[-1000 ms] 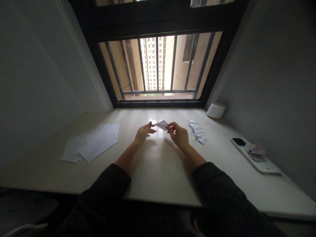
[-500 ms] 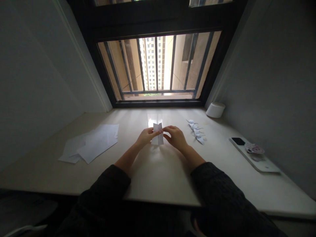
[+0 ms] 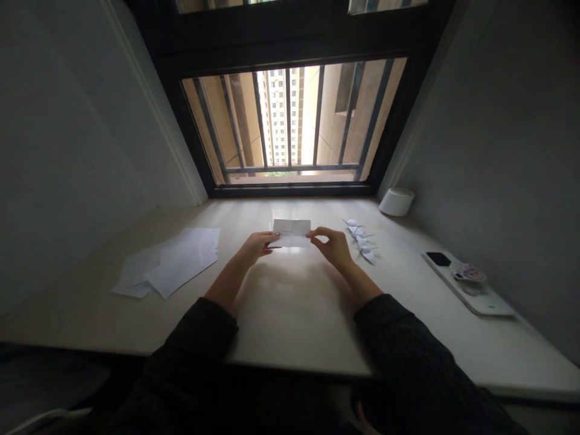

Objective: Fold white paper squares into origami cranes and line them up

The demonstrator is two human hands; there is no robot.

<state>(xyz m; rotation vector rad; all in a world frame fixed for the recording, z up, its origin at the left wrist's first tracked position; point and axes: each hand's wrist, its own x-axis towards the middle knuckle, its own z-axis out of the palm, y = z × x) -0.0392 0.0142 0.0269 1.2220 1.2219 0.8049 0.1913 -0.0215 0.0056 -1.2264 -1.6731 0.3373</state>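
A small creased sheet of white paper is held up just above the pale sill, its wide side running left to right. My left hand pinches its left edge between thumb and fingers. At the right edge, my right hand grips it with thumb and fingertips, the other fingers curled. A crease line runs across the paper's middle. To the right of my right hand lie several small folded paper cranes in a row.
On the left lie several loose white paper sheets, overlapping. A white phone with a round grip on its back rests at the right. A white cylindrical object stands in the far right corner, beside the dark-framed barred window.
The paper has turned from upright to lying wide and looks more opened out. My hands have moved apart to its left and right edges.
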